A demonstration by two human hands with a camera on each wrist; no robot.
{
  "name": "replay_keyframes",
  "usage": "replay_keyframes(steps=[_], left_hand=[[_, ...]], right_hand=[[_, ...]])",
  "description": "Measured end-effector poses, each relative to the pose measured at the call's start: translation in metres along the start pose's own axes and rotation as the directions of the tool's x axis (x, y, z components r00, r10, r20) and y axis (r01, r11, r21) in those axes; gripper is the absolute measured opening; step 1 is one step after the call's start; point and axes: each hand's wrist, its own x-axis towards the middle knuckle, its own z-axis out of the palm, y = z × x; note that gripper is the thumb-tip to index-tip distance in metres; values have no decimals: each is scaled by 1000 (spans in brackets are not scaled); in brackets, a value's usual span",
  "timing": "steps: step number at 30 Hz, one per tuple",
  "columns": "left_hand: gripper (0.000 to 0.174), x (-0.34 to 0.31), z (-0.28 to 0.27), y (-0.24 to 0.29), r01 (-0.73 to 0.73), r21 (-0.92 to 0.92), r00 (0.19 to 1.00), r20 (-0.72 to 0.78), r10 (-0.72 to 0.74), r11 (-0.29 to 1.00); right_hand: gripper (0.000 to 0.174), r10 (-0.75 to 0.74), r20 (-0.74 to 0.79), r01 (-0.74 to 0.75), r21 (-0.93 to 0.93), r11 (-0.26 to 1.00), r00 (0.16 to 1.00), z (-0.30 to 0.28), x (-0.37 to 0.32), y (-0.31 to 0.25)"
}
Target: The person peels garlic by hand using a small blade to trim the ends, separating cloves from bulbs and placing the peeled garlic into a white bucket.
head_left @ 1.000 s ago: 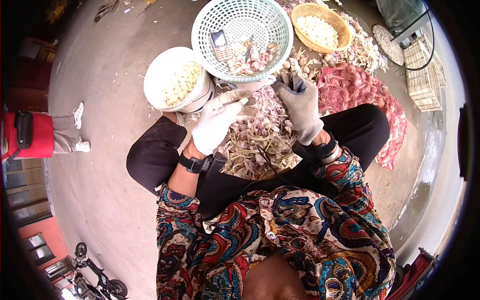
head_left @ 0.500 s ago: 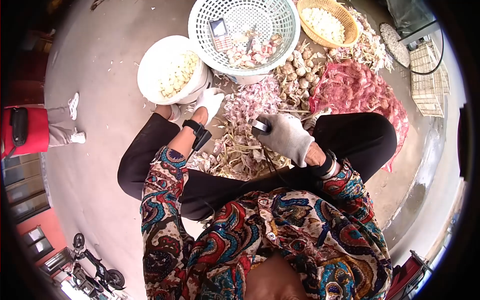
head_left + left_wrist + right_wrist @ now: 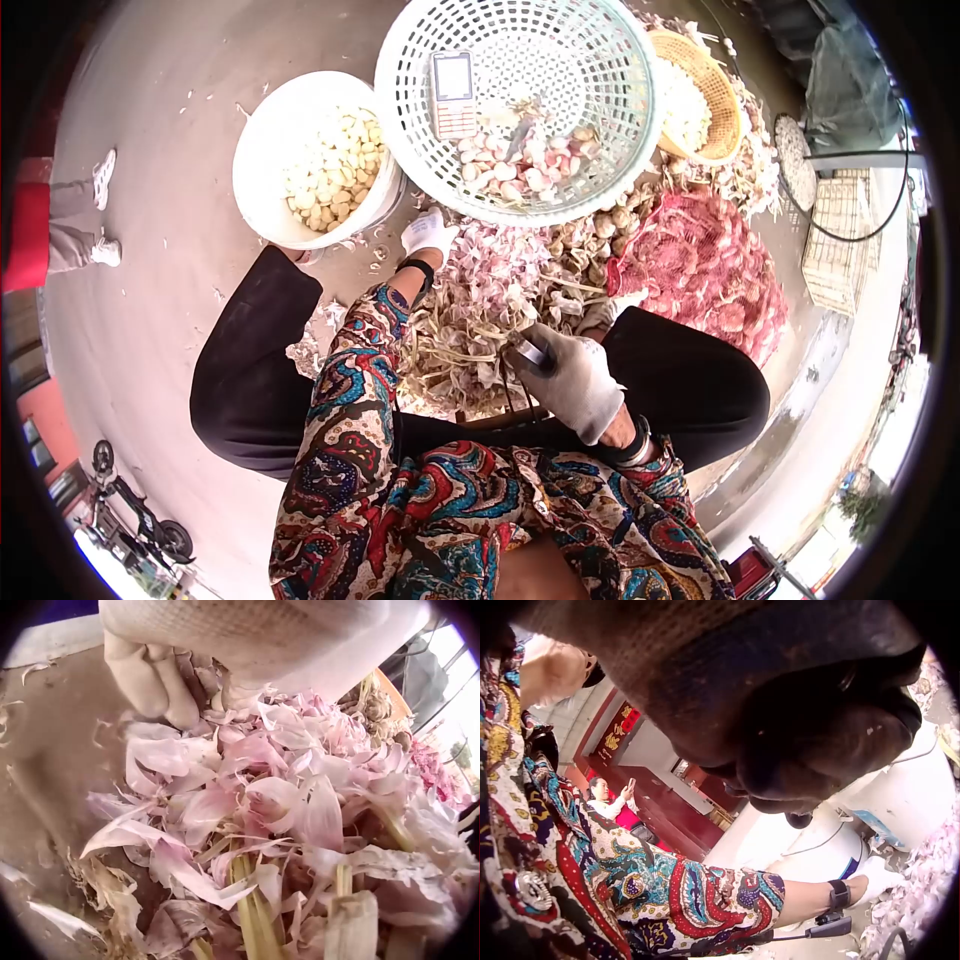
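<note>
A white-gloved left hand reaches down at the edge of the pile of pinkish garlic skins, beside the white bucket. Seen from the left wrist, its fingers point down among the skins; whether they pinch anything is unclear. The right hand, in a grey-white glove with dark fingers, is curled round a small metal tool above stems and skins near the lap. Dark curled fingers fill the upper right wrist view, which hides the tool.
Peeled cloves lie in the bucket. A pale green basket holds a phone and reddish cloves. Behind stands a yellow basket with white cloves. A red net sack is at the right, with whole bulbs beside it.
The left hand has moved away from the right hand, past the bucket's near side, to the skins. The right hand has come down toward the lap with the tool. The head view has shifted.
</note>
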Motion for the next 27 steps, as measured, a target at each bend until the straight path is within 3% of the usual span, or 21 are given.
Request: replay_keyframes(steps=[2, 5, 6, 8, 9, 10, 12, 13, 15, 16, 17, 19, 20, 21, 22, 23, 24, 26, 27], left_hand=[[47, -9, -16, 6, -39, 23, 998, 43, 38, 999], [37, -7, -8, -2, -135, 41, 991, -8, 136, 990], [40, -16, -26, 5, -48, -58, 997, 50, 51, 997], [50, -12, -15, -12, -51, -350, 997, 37, 68, 935], [48, -5, -9, -21, -56, -518, 990, 79, 113, 854], [37, -10, -6, -25, 152, -887, 955, 245, 165, 436], [26, -24, -16, -40, 324, -934, 860, 356, 366, 148], [24, -36, -26, -43, 385, -920, 805, 371, 462, 69], [23, -52, -37, -43, 456, -889, 739, 395, 546, 27], [23, -64, -46, -42, 492, -871, 761, 435, 481, 10], [22, -75, -53, -42, 545, -835, 735, 430, 525, -79], [22, -90, -65, -47, 525, -850, 724, 419, 549, -44], [23, -120, -90, -47, 430, -902, 763, 334, 554, -49], [24, -122, -100, -50, 322, -941, 712, 315, 627, 106], [25, -173, -145, -30, -97, -878, 882, 142, 450, 469], [35, -162, -157, -39, -47, -853, 803, 278, 528, 521], [34, -166, -175, -41, 49, -919, 751, 292, 593, 390], [34, -176, -225, -46, -112, -906, 844, 130, 520, 408], [35, -174, -240, -56, -178, -932, 869, 2, 495, 316]], right_hand=[[24, -8, -41, 9, 33, 999, 999, 6, 1, 3], [24, -17, -42, 16, -13, 1000, 999, 9, 3, 3], [24, -26, -34, 25, -33, 999, 999, 9, 3, 3], [25, -1, 2, 1, -25, 1000, 1000, 7, 1, 1], [25, 10, 7, -10, -25, 1000, 1000, 9, 1, 2], [25, 40, 30, -38, -64, 997, 999, 8, 2, -2], [23, 10, 35, -7, -76, 997, 999, 7, 1, -8], [23, -11, 47, 17, -139, 990, 999, 10, 2, -6], [24, -69, 27, 73, -193, 979, 997, 15, 1, -3], [24, -95, 27, 98, -209, 973, 995, 17, -1, -6], [23, -113, 13, 113, -207, 972, 994, 21, -3, -5], [23, -137, 31, 140, -267, 954, 990, 26, -2, -9], [23, -122, 45, 129, -229, 965, 991, 28, -3, -11], [24, -140, 47, 148, -244, 958, 989, 30, -3, -11], [25, -156, 48, 163, -262, 951, 987, 31, -2, -11], [26, -154, 47, 161, -281, 946, 987, 32, -1, -12], [26, -130, 58, 141, -291, 946, 990, 33, 0, -14], [25, -101, 76, 120, -310, 943, 992, 34, 1, -17], [25, -105, 84, 126, -309, 943, 991, 35, 2, -17]])
